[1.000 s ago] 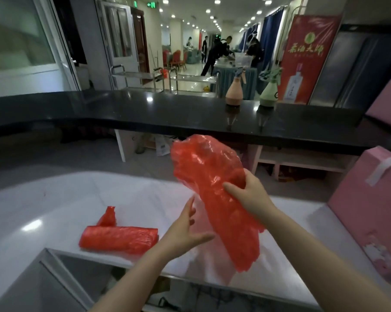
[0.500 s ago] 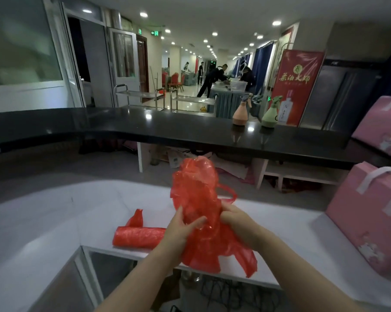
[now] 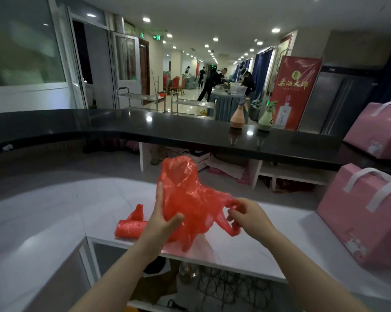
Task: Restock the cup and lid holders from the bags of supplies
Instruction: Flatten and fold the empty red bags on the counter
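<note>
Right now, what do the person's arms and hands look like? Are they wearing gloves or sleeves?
No gloves and no sleeves show. Both forearms are bare from the bottom of the picture up to the wrists. The left hand and right hand are bare too, with no rings, watch or bracelets that I can see. No cables or markings appear on either arm.

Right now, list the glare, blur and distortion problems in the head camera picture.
Head view: ceiling lights glare off the black counter; wide-angle bending curves that counter and the white worktop; the far hall is soft; the red bag and both hands, left hand and right hand, are reasonably sharp.
</note>
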A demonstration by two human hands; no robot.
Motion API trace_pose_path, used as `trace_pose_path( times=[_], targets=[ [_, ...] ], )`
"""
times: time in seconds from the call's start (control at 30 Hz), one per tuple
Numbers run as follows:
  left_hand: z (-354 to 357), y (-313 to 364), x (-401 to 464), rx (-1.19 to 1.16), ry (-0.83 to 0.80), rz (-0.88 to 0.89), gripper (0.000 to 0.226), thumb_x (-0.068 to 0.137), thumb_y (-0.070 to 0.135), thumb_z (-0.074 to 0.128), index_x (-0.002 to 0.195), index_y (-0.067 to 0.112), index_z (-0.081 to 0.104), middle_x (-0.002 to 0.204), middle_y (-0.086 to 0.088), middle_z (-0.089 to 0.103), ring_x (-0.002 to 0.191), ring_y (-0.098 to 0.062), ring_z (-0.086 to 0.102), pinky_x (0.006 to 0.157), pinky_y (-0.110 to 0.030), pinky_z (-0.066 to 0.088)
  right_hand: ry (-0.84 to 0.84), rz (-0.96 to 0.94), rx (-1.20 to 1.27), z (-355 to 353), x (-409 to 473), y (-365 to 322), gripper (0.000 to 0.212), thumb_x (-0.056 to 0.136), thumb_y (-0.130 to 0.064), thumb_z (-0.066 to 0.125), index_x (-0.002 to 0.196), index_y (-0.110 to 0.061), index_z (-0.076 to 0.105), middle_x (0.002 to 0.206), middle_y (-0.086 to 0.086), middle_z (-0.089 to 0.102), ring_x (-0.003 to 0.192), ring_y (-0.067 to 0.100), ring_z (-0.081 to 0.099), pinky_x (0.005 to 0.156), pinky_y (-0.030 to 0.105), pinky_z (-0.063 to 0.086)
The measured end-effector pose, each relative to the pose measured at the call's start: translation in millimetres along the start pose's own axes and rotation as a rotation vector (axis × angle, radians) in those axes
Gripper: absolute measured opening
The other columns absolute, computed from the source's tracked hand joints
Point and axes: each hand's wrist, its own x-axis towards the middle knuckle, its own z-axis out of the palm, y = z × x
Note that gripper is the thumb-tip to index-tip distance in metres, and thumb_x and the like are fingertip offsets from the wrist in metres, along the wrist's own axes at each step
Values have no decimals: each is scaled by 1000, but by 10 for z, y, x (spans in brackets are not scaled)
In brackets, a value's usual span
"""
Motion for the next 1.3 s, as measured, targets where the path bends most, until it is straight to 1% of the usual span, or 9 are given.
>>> trace_pose_path(
  times=[0.2,0.3,0.5,0.63,0.7,0.8,1.03,1.17,1.3],
  targets=[
    [-5,64,269,198,414,51,58,84,0,63,117,46,49,103,13,63,91,-3,66,62,-19,55,204,-78,-91,-381,223,-96,23,80,-6,64,88,-28,64,79,-8,66,75,10,62,65,26,52],
    [-196,191,414,379,625,46,30,85,0,55,100,25,62,87,2,67,81,-18,66,70,-38,57,492,-7,22,-765,369,-49,22,84,-6,60,81,-28,61,77,-10,63,76,11,60,58,24,42],
    [-724,375,694,590,925,-19,23,88,3,53,104,14,66,90,-4,66,80,-22,59,68,-33,45,707,238,-27,-1396,602,351,14,87,-12,58,97,-15,68,98,10,67,85,27,55,73,31,39],
    [-881,340,692,736,921,-65,24,85,0,54,100,15,66,90,-7,68,77,-25,64,68,-34,50,640,454,53,-1532,615,610,43,95,-44,49,89,-5,66,92,21,66,84,37,60,72,36,46],
    [-914,287,697,760,871,-153,20,85,0,53,94,15,63,80,-7,69,66,-24,67,63,-35,53,586,561,459,-1488,591,673,48,97,-47,47,86,-3,63,66,15,66,61,29,59,53,30,47],
    [-929,194,727,515,747,-348,23,86,-8,43,89,2,64,70,-21,69,47,-26,60,47,-29,51,541,537,1055,-1415,540,696,31,102,-31,44,88,-7,59,57,12,68,54,26,66,44,29,51],
    [-964,167,764,385,865,-250,27,84,-16,41,86,3,60,86,-22,62,67,-33,64,44,-27,53,457,278,1459,-1532,504,683,34,86,7,32,97,-13,57,85,10,69,72,23,71,59,32,60],
    [-979,147,704,325,833,-132,26,84,-19,44,79,5,50,94,-18,61,78,-27,62,54,-29,54,317,260,1377,-1611,495,664,22,84,-6,42,100,-13,57,65,3,52,46,12,47,47,21,47],
    [-1053,117,673,386,692,-119,42,82,-25,36,69,0,67,115,-12,60,96,-30,60,72,-33,53,356,265,1075,-1559,531,675,34,89,14,38,78,-13,55,69,7,47,53,15,40,41,21,42]
  ],
)
